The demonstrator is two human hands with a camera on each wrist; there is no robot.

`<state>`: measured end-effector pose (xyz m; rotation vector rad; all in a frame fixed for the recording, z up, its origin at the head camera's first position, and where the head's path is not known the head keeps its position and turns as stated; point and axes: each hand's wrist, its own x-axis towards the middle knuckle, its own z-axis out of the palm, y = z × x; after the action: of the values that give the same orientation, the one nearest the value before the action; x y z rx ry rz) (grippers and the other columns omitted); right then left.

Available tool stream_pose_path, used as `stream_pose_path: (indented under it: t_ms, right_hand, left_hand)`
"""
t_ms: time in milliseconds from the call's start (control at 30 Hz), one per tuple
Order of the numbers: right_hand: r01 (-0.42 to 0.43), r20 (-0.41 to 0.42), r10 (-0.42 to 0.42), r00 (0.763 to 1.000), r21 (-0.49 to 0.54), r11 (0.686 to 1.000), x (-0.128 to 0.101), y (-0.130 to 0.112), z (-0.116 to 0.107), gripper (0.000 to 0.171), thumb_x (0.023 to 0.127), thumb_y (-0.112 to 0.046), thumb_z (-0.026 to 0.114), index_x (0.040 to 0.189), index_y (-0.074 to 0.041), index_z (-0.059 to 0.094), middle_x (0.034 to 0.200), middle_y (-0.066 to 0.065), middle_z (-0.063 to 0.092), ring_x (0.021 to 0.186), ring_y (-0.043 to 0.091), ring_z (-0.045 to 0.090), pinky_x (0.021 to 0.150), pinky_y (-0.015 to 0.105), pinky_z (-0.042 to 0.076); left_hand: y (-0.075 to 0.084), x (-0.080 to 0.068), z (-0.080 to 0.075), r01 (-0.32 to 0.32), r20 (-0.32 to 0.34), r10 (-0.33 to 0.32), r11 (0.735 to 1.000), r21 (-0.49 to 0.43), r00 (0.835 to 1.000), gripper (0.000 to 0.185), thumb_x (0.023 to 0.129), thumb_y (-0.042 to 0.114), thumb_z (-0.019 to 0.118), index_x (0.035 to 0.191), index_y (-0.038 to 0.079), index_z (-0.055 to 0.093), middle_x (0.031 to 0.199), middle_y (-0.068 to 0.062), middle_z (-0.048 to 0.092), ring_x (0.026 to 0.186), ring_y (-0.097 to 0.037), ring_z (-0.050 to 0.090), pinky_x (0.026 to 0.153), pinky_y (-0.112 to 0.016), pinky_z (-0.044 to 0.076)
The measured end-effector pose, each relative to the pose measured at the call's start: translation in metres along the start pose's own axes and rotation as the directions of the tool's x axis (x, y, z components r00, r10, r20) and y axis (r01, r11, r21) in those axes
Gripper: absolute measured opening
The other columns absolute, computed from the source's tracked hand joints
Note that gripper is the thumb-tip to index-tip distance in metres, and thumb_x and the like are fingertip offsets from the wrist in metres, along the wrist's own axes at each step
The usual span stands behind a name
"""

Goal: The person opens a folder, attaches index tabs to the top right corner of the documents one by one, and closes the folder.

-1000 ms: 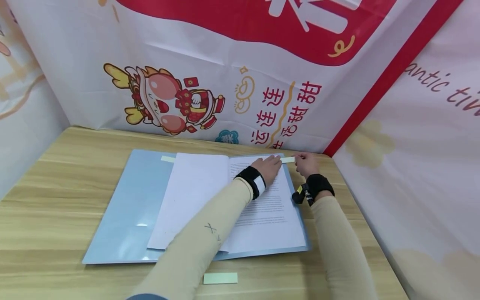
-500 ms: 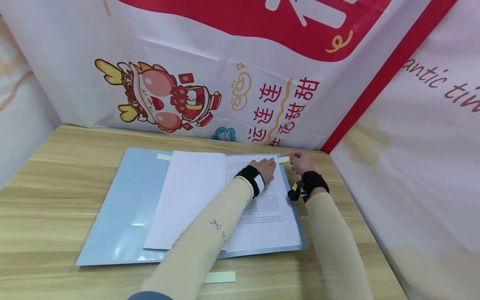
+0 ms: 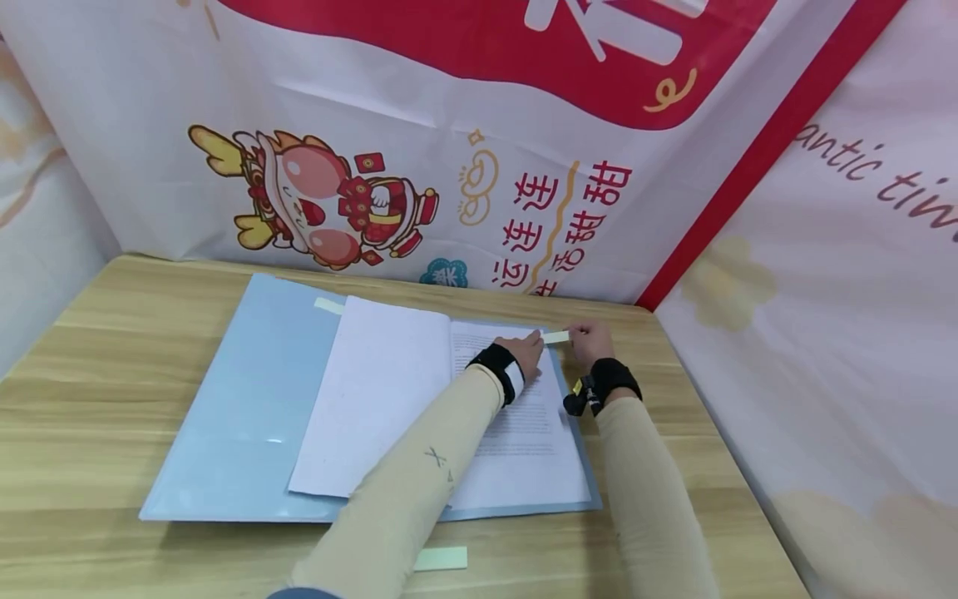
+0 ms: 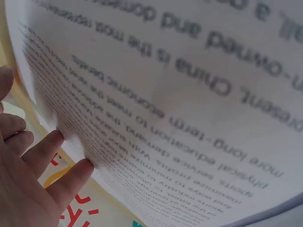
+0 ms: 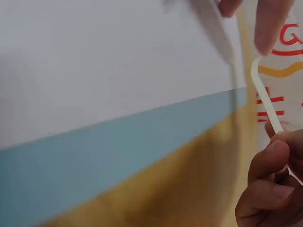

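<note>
Right hand (image 3: 591, 343): its grip is pinching one end of a narrow, pale green paper strip (image 3: 556, 337). The strip is spanning between the two hands at the far right corner of an open booklet with white paper pages (image 3: 374, 399); from the right wrist it is showing a bend at its other end, by a left fingertip. Left hand (image 3: 519, 353): two fingers are reaching out straight, their tips touching the printed right page; whether this grip is grasping the strip's end or only touching it, I cannot tell. The booklet is lying spread on an opened, glossy light-blue folder (image 3: 224, 433), its left page facing up blank. A second pale green strip (image 3: 329, 306) is showing at the booklet's far left, over the folder. A third pale green strip (image 3: 441, 558) is lying on the wood-grain table (image 3: 75, 433), nearer, just beside the left beige sleeve (image 3: 404, 474). Black straps (image 3: 615, 381) are circling both wrists. A white-and-red printed banner (image 3: 419, 100) is hanging beyond the table's far edge, bearing a sideways cartoon dragon.
</note>
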<state>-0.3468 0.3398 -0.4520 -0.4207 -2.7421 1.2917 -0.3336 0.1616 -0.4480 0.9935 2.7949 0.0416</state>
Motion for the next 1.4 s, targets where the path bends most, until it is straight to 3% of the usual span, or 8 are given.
stream_pose_path:
  t_ms: [167, 300, 600, 1067, 1300, 1400]
  right_hand:
    - [-0.065, 0.013, 0.064, 0.998, 0.01, 0.998, 0.005, 0.018, 0.01, 0.029, 0.104, -0.012, 0.051, 0.118, 0.004, 0.07, 0.082, 0.008, 0.06, 0.06, 0.012, 0.053, 0.056, 0.023, 0.044]
    - [-0.063, 0.004, 0.063, 0.998, 0.031, 0.998, 0.008, 0.021, 0.014, 0.029, 0.102, -0.011, 0.052, 0.118, 0.005, 0.07, 0.08, 0.006, 0.061, 0.06, 0.011, 0.053, 0.056, 0.023, 0.045]
    - [-0.047, -0.039, 0.048, 0.998, 0.03, 0.998, 0.011, 0.023, 0.019, 0.028, 0.102, -0.01, 0.051, 0.114, 0.006, 0.071, 0.077, 0.005, 0.06, 0.06, 0.01, 0.051, 0.054, 0.021, 0.043]
    - [-0.094, -0.041, 0.093, 0.995, -0.014, 0.995, 0.016, 0.027, 0.019, 0.028, 0.103, -0.014, 0.051, 0.115, 0.002, 0.072, 0.082, 0.007, 0.063, 0.069, 0.016, 0.055, 0.061, 0.025, 0.045]
    - [-0.069, -0.068, 0.066, 0.995, -0.032, 0.997, 0.015, 0.029, 0.021, 0.028, 0.101, -0.012, 0.051, 0.113, 0.002, 0.073, 0.081, 0.008, 0.064, 0.067, 0.015, 0.055, 0.06, 0.023, 0.044]
    - [-0.065, -0.073, 0.063, 0.995, -0.027, 0.998, 0.014, 0.028, 0.021, 0.027, 0.101, -0.011, 0.052, 0.112, 0.003, 0.073, 0.08, 0.008, 0.064, 0.065, 0.013, 0.054, 0.058, 0.022, 0.044]
  left_hand:
    - [-0.001, 0.013, 0.012, -0.012, 0.012, 0.012, 1.0, 0.01, 1.0, 0.074, 0.101, 0.047, 0.06, 0.161, 0.015, 0.031, 0.169, -0.002, 0.022, 0.13, -0.022, 0.057, 0.098, -0.041, 0.052]
    - [-0.002, 0.018, 0.017, -0.021, 0.014, 0.02, 0.998, 0.051, 1.0, 0.083, 0.097, 0.053, 0.064, 0.162, 0.015, 0.028, 0.169, -0.002, 0.02, 0.134, -0.024, 0.054, 0.1, -0.044, 0.051]
    - [-0.004, 0.02, 0.017, 0.002, 0.06, -0.01, 0.991, 0.135, 0.998, 0.087, 0.094, 0.066, 0.059, 0.16, 0.017, 0.033, 0.167, 0.002, 0.026, 0.143, -0.02, 0.041, 0.109, -0.045, 0.043]
    - [-0.003, 0.016, 0.017, -0.006, 0.027, 0.003, 0.99, 0.142, 1.0, 0.082, 0.093, 0.066, 0.061, 0.153, 0.013, 0.044, 0.153, -0.001, 0.046, 0.134, -0.02, 0.048, 0.103, -0.044, 0.047]
    - [-0.006, 0.023, 0.023, -0.013, 0.046, 0.005, 0.986, 0.168, 0.999, 0.085, 0.092, 0.07, 0.058, 0.155, 0.015, 0.043, 0.164, 0.0, 0.031, 0.141, -0.02, 0.041, 0.106, -0.044, 0.045]
    - [-0.007, 0.028, 0.027, -0.021, 0.046, 0.013, 0.985, 0.172, 0.999, 0.085, 0.091, 0.071, 0.058, 0.153, 0.015, 0.045, 0.162, 0.0, 0.035, 0.14, -0.02, 0.043, 0.105, -0.044, 0.046]
